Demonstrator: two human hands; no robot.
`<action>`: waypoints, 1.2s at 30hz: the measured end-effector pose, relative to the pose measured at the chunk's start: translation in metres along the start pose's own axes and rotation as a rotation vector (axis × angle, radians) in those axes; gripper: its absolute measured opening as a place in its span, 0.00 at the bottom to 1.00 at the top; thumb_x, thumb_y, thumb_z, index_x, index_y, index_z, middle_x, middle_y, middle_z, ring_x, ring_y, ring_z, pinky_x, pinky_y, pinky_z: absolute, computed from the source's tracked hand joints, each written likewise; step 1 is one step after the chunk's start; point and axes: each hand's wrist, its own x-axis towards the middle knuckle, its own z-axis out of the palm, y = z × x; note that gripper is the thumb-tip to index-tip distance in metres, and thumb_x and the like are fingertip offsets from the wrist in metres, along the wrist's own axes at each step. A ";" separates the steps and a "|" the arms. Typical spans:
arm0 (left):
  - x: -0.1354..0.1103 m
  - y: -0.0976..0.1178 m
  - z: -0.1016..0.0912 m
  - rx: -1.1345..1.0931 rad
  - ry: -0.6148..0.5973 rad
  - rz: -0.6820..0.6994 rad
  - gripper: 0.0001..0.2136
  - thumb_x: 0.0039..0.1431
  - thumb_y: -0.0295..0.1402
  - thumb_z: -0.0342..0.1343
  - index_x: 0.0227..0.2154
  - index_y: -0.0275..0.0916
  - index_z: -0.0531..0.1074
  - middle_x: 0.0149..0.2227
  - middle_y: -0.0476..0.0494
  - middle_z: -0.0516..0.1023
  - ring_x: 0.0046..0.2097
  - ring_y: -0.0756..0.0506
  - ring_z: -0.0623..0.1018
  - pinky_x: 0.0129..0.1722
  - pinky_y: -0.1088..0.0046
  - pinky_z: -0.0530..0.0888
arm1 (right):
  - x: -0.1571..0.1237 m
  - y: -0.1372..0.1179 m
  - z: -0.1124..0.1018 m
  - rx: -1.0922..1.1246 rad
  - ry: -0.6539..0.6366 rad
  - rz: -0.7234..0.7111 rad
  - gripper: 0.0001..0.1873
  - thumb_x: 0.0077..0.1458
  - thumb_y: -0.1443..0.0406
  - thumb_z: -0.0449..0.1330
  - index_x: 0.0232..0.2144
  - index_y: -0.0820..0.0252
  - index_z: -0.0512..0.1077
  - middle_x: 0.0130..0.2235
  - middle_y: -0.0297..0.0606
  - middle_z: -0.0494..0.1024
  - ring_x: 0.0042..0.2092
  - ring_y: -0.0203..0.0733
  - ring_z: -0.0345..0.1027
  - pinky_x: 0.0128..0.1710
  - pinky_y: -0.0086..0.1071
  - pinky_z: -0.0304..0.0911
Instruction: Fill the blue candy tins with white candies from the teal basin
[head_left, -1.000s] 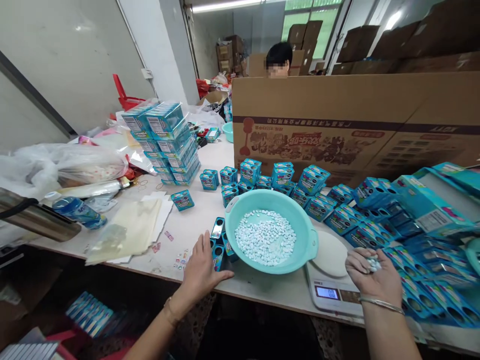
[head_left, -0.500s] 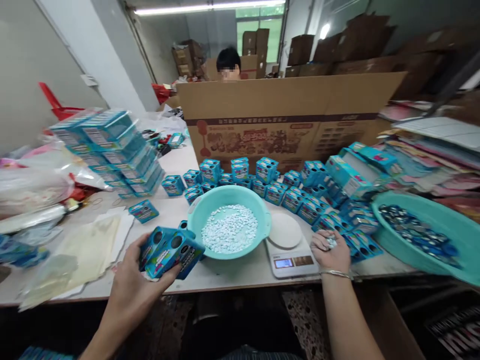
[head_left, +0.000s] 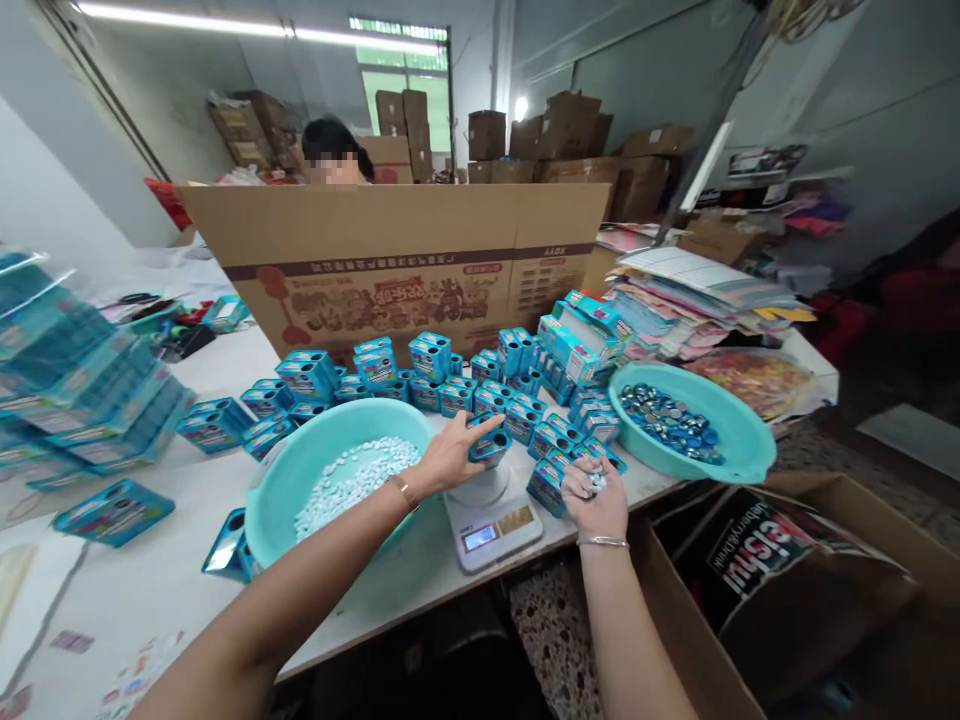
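The left hand (head_left: pixel 448 455) had carried a blue box (head_left: pixel 490 446) rightward to over the scale (head_left: pixel 495 535), near the tabletop's (head_left: pixel 397 592) front edge, fingers bent around it. The right hand (head_left: pixel 601 505), half-curled, cupped pale candies (head_left: pixel 597 481); any tilt risked spilling them.

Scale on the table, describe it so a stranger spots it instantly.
Look for the big cardboard panel across the table. In front of it, just right of the teal basin holding pale pellets, sits the scale. Among blue boxes, it is the white device with a lit display.
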 end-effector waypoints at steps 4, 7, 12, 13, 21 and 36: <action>0.005 -0.010 0.006 0.077 -0.084 0.005 0.35 0.53 0.32 0.61 0.64 0.54 0.59 0.49 0.40 0.62 0.53 0.34 0.71 0.49 0.60 0.73 | 0.001 -0.004 -0.004 -0.038 0.010 -0.010 0.15 0.50 0.67 0.63 0.24 0.57 0.57 0.21 0.23 0.66 0.16 0.25 0.55 0.14 0.18 0.52; 0.005 -0.015 0.005 0.019 -0.114 -0.018 0.41 0.48 0.36 0.66 0.65 0.53 0.56 0.48 0.40 0.62 0.51 0.34 0.73 0.48 0.60 0.73 | 0.003 -0.003 -0.001 0.019 0.073 -0.002 0.13 0.50 0.67 0.62 0.24 0.58 0.58 0.21 0.24 0.66 0.16 0.25 0.55 0.13 0.18 0.51; 0.005 -0.022 0.003 -0.134 -0.113 -0.041 0.47 0.42 0.36 0.70 0.66 0.51 0.54 0.50 0.41 0.62 0.47 0.37 0.74 0.49 0.61 0.72 | 0.006 -0.001 0.008 -0.021 0.008 0.015 0.13 0.53 0.66 0.61 0.24 0.58 0.58 0.21 0.25 0.66 0.17 0.26 0.55 0.15 0.19 0.53; 0.006 -0.023 0.003 -0.144 -0.111 -0.034 0.48 0.41 0.34 0.71 0.66 0.50 0.53 0.49 0.41 0.63 0.48 0.37 0.74 0.49 0.60 0.72 | 0.007 0.000 0.009 -0.033 -0.005 0.017 0.13 0.53 0.66 0.61 0.24 0.58 0.58 0.21 0.25 0.65 0.17 0.26 0.56 0.15 0.19 0.53; 0.014 -0.031 -0.001 -0.141 -0.160 0.034 0.47 0.41 0.24 0.64 0.66 0.44 0.51 0.51 0.36 0.65 0.48 0.36 0.75 0.48 0.61 0.72 | 0.009 0.003 0.010 -0.049 0.038 0.001 0.13 0.53 0.66 0.61 0.23 0.58 0.59 0.21 0.25 0.65 0.16 0.26 0.56 0.13 0.19 0.53; 0.018 -0.040 -0.046 -0.239 0.351 0.033 0.30 0.55 0.24 0.50 0.62 0.43 0.59 0.50 0.41 0.67 0.47 0.44 0.73 0.51 0.63 0.71 | 0.018 0.006 0.041 -0.041 0.133 0.046 0.12 0.55 0.67 0.57 0.24 0.57 0.57 0.20 0.25 0.64 0.17 0.27 0.55 0.14 0.19 0.52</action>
